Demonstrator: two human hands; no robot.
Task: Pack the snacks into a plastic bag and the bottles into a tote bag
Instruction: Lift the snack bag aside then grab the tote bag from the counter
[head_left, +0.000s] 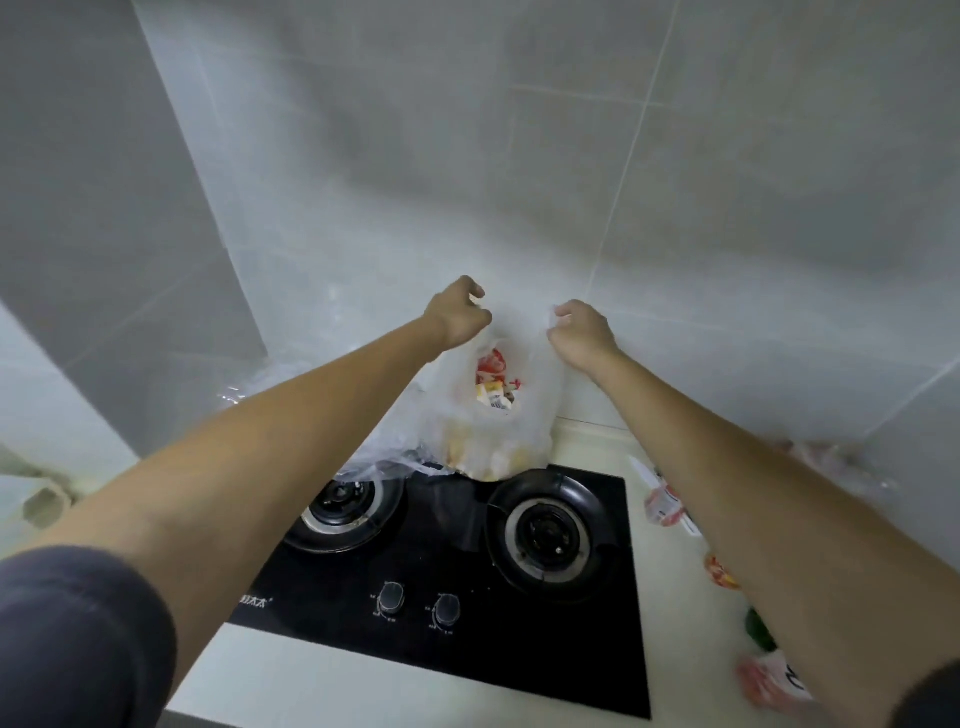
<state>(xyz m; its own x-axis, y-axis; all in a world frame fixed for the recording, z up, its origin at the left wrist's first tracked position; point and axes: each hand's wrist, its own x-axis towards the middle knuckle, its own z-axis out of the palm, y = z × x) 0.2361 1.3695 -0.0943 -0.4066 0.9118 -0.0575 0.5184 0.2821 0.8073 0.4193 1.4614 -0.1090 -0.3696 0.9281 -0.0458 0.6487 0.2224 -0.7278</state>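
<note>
A translucent white plastic bag (537, 410) stands at the back of the counter, behind the stove and against the tiled wall. Red and yellow snack packets (493, 382) show through its open mouth. My left hand (460, 314) pinches the bag's left top edge and my right hand (579, 330) pinches its right top edge, holding the mouth apart. More snack packets (662, 504) lie on the counter to the right, partly hidden by my right forearm. No bottles or tote bag are in view.
A black two-burner gas stove (467, 571) with two knobs fills the counter in front of the bag. Clear crumpled plastic (384, 457) lies over the left burner's back edge. A red-and-white packet (769, 686) and a green item (758, 629) sit at the right edge.
</note>
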